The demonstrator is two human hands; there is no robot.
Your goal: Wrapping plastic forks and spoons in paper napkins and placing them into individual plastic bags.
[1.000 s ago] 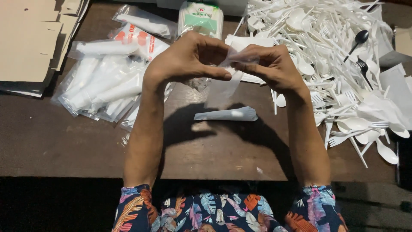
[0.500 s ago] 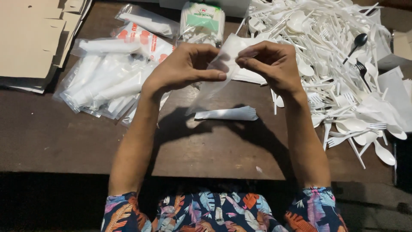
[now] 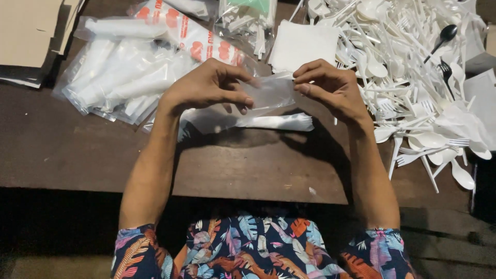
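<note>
While your left hand point(image 3: 206, 88) and right hand point(image 3: 330, 88) pinch a clear sleeve point(image 3: 268, 93) between their fingers above the worktop point(image 3: 77, 150), it could slip or tear if tugged; loose cutlery point(image 3: 413, 77) crowds at two o'clock.

Dim scene, overhead light, glare on white cutlery point(image 3: 413, 77), dark foreground.
</note>
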